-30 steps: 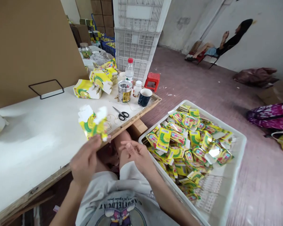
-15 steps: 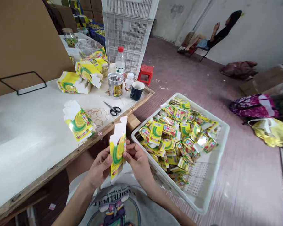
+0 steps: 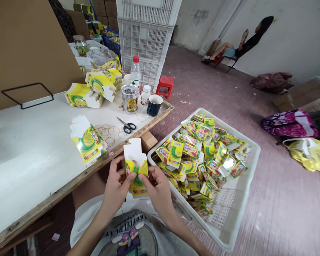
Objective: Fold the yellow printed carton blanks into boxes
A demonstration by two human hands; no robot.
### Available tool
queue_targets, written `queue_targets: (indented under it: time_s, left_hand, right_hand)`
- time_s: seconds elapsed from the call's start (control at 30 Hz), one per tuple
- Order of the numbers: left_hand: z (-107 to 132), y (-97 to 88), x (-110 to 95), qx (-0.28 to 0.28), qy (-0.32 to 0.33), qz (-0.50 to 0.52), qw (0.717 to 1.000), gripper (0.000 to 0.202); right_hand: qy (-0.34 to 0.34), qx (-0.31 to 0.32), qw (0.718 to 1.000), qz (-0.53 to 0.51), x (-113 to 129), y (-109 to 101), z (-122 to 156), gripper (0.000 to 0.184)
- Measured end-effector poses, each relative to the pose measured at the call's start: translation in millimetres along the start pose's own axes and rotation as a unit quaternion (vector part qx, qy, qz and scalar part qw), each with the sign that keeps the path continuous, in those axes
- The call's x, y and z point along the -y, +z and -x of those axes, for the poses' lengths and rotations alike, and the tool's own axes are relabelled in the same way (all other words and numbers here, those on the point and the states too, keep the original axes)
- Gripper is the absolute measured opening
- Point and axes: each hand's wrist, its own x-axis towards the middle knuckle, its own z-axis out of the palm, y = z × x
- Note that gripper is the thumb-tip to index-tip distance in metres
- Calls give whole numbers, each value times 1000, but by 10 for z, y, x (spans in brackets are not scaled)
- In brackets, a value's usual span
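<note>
Between both hands, above my lap, is a yellow and green printed carton (image 3: 140, 167) with its white flaps standing up at the top. My left hand (image 3: 119, 181) grips its left edge, the thumb lying on the printed front. On the opposite edge my right hand (image 3: 156, 183) closes with its thumb also on the front; the fingers behind the carton are partly hidden. Another stack of flat cartons (image 3: 87, 140) lies on the white table (image 3: 29, 153) to the left. To the right, a white plastic crate (image 3: 245, 199) holds many small yellow-green cartons (image 3: 176, 153).
Black-handled scissors (image 3: 129, 127) and several rubber bands (image 3: 110, 141) lie near the table edge. Behind them stand a dark mug (image 3: 154, 105), a metal tin (image 3: 130, 97), a bottle (image 3: 136, 73) and carton bundles (image 3: 81, 95). A person (image 3: 245, 41) sits by the far wall.
The carton has turned from a narrow, angled view to face me more squarely, its flaps spread wider. My left thumb has moved onto its front, and both hands remain on it.
</note>
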Motion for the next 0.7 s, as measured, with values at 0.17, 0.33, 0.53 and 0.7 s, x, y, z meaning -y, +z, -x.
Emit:
queue_targets:
  time_s: [0.17, 0.33, 0.53, 0.7]
  left_hand:
    - [45, -85, -29, 74, 27, -24, 997, 66]
    - [59, -173, -78, 150, -9, -41, 988, 43]
    - [47, -175, -84, 207, -32, -45, 977, 24]
    - [11, -124, -41, 197, -70, 14, 978, 68]
  right_hand:
    - [-86, 90, 992, 26, 35, -199, -56, 47]
    - [-49, 180, 982, 12, 112, -345, -104, 44]
    - [-86, 208, 968, 110, 186, -416, -177, 25]
    - [-123, 119, 976, 131, 125, -372, -205, 19]
